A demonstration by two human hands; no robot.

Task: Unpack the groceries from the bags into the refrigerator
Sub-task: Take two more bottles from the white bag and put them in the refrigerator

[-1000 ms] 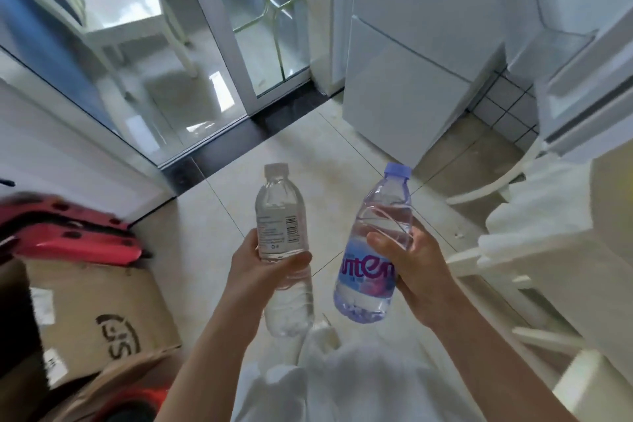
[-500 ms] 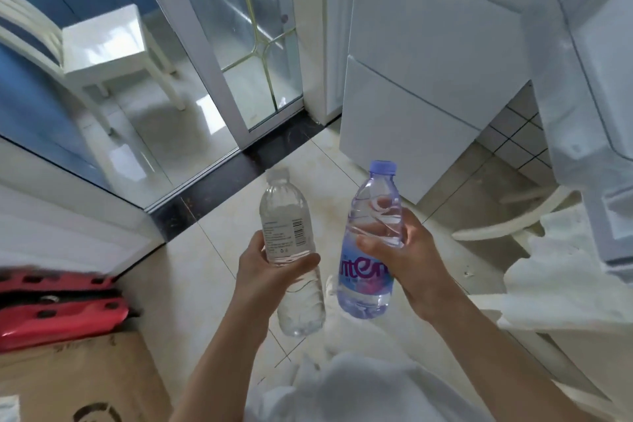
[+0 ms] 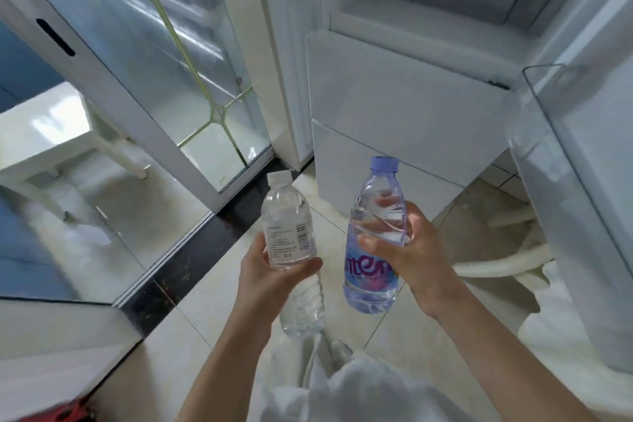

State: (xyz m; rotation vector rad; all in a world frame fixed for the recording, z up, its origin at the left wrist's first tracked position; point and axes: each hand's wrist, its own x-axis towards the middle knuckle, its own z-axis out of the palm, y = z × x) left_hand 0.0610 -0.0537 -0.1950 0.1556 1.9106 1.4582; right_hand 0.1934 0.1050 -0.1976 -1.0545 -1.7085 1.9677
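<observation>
**Two bottles held before the open fridge**

Before the fridge, both hands are raised over the tiled floor, each with a water bottle. The left hand wraps its fingers and thumb round the middle of the clear bottle, which has a white cap and a pale label and stands nearly upright. The right hand grips the blue bottle about its waist, thumb across the front, fingers seen through the plastic; its cap is lilac and its purple label is partly covered by the hand. The two bottles stand near each other but apart.

Straight ahead, the fridge's lower drawers are shut, while the compartment above them is open, with grey shelves inside that are blurred and hard to make out. On the right, the fridge door swings out toward the person, and a clear bin on it juts between the right hand and the cabinet. A white chair stands beneath the door, mostly hidden by it. To the left is a glass sliding door, with a white stool seen through it. White clothing fills the bottom edge, and something red is cut off at the lower left corner.
</observation>
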